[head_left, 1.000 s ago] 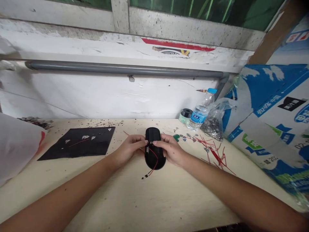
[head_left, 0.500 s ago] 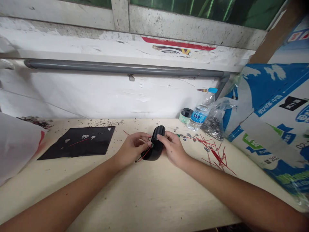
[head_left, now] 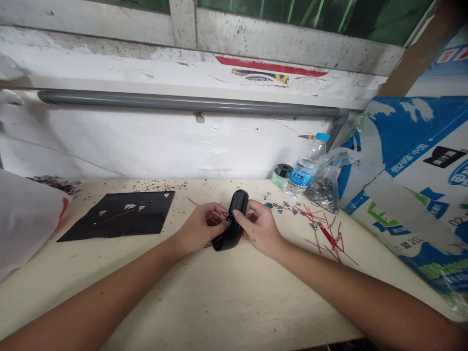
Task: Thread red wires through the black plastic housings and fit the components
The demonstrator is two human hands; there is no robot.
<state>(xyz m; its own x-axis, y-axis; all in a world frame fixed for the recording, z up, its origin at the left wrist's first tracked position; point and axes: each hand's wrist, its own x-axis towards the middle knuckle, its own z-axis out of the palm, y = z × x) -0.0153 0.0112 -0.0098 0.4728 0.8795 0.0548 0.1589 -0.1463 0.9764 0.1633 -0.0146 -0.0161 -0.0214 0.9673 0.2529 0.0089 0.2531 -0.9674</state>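
Observation:
A glossy black casing (head_left: 239, 201) is held slightly tilted above the table, with thin red and dark wires at its left side. My right hand (head_left: 261, 224) grips its right side, the thumb lying on the front face. My left hand (head_left: 204, 224) is at the casing's left side, thumb and fingers pinched around the small wires where they meet the casing. The inside of the casing is mostly hidden by my fingers.
A black mat (head_left: 120, 217) with small metal pieces and a red wire lies left. Red wires (head_left: 331, 239) are scattered right. Behind them stand a water bottle (head_left: 302, 170), a tape roll (head_left: 281, 174) and a bag of metal parts (head_left: 323, 187). A white bag (head_left: 29, 219) sits far left.
The black casing has turned a little and its lower end has shifted slightly toward me and left. My right thumb has moved left across its face, and the wires now show less below my left hand.

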